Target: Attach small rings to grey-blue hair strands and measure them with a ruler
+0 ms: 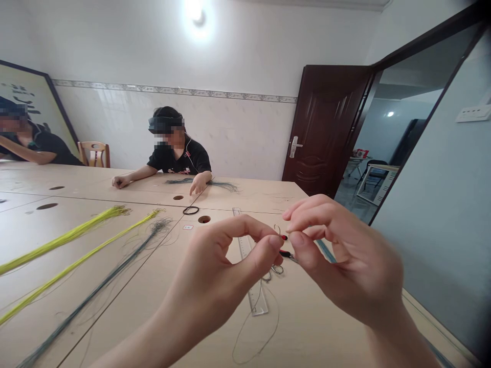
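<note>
Pale wood-toned table spreads beneath and all around the fingers, a dark seam running off to their left. Well beyond the right fingertips, a dark brown door stands open. Across the table, past the left fingers, sits a person in a black top and headset, both forearms on the surface. To the left of the fingers lie three long bundles of strands: a thick yellow bundle, farthest out, then a thin yellow bundle, and nearest a grey-blue bundle. The left hand presses thumb against forefinger; the right hand does likewise just beside it, its other fingers curled and loosely parted, whatever sits in its pinch too fine to make out. Behind and below the left fingertips lies a clear ruler. A fine strand loops beneath the fingers, where its upper end goes being unclear. Beyond the left knuckles rests a black ring. A red-and-black piece shows behind both fingertips. Smallest, a thin hook-like piece juts just above the left fingertips, seemingly pinched there.
</note>
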Demonstrator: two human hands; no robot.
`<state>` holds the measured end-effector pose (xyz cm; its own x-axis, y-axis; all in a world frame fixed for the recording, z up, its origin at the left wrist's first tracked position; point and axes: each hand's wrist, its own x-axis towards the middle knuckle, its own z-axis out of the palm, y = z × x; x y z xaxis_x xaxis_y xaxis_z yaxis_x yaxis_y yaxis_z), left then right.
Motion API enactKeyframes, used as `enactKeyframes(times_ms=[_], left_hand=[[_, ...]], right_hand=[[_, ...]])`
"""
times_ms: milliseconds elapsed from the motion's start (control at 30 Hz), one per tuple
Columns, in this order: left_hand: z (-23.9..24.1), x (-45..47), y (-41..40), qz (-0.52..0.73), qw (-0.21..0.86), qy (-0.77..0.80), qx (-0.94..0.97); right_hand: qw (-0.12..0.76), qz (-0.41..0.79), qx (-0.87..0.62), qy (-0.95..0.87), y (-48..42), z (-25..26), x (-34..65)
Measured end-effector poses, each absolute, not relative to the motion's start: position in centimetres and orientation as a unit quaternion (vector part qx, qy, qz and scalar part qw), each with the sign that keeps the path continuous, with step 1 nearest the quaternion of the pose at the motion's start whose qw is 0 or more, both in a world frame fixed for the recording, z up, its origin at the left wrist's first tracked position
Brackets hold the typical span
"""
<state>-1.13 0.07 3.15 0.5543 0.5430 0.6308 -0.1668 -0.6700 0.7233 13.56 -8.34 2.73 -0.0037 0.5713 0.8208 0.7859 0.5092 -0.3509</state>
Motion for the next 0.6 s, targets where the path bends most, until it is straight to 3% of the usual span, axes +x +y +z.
enactKeyframes(times_ms=[467,600], left_hand=[[3.0,-1.19,0.34,0.393,0.417,0.133,0.808],[3.0,-1.16,0.43,0.367,0.438,0.138,0.809]], right_hand=[[0.473,-0.144,-0.451,-0.744,-8.46,3.18,13.86],[0.444,-0.207,-0.449,-0.748,-8.43,3.27,13.9]])
